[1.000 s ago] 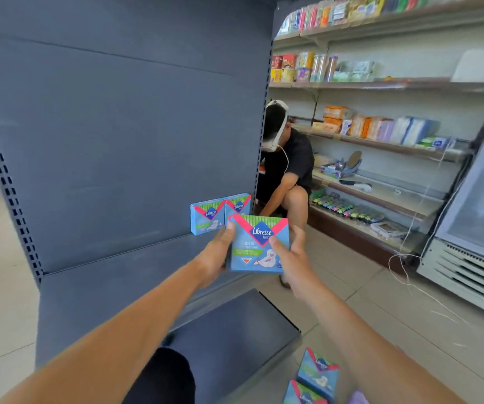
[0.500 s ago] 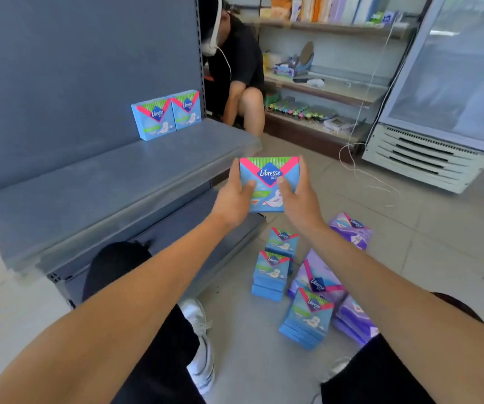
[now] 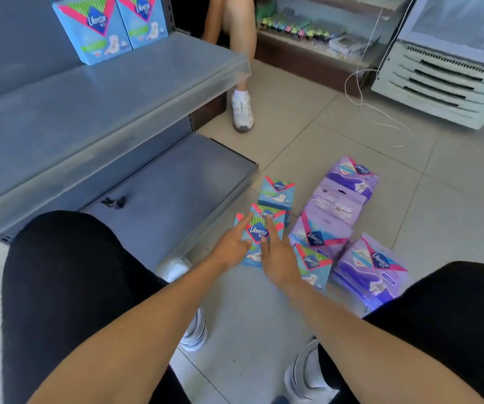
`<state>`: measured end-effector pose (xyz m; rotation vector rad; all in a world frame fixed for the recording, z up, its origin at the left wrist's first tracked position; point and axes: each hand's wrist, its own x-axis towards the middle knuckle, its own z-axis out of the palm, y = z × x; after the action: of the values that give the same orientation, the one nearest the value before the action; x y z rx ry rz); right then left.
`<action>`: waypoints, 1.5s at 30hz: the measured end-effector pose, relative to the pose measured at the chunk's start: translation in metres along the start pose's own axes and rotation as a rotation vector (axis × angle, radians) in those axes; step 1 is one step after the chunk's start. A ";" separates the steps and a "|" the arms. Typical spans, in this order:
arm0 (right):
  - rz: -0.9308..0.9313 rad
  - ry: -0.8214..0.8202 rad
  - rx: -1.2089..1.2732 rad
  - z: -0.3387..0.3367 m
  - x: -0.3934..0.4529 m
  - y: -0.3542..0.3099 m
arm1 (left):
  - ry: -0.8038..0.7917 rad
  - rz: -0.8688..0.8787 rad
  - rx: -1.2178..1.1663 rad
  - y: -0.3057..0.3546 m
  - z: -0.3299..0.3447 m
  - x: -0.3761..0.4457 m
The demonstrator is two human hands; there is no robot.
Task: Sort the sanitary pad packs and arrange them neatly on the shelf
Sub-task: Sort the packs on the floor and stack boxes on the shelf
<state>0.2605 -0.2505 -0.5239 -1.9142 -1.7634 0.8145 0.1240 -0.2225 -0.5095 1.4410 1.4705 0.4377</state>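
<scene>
Head view: both hands reaching down to blue pack point(image 3: 259, 233) on floor pile by shelf point(image 3: 95, 112). Left hand point(image 3: 230, 246) & right hand point(image 3: 275, 259) w/ fingers straight, resting on pack front, not gripping yet. Prob best: pinch both side edges, lift level, keeping label fwd

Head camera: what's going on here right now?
A crouching person sorts pad packs. Both hands, left hand and right hand, reach down with straight fingers onto a blue pack on the floor pile, beside purple packs. Two blue packs already stand upright side by side on the grey shelf.
</scene>
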 end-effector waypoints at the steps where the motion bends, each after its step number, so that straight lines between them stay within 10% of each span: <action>1: 0.035 -0.023 0.029 0.017 -0.003 0.008 | -0.013 -0.033 0.000 -0.018 0.007 0.004; 30: 0.366 -0.129 0.080 0.172 0.067 0.121 | 0.015 -0.304 -0.090 -0.177 0.092 0.120; 45: -0.036 -0.372 -0.555 0.062 0.032 0.046 | -0.157 -0.141 1.002 -0.076 0.016 0.042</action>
<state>0.2549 -0.2293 -0.6053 -2.1557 -2.4464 0.7588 0.1039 -0.2083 -0.5942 2.0314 1.7243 -0.5895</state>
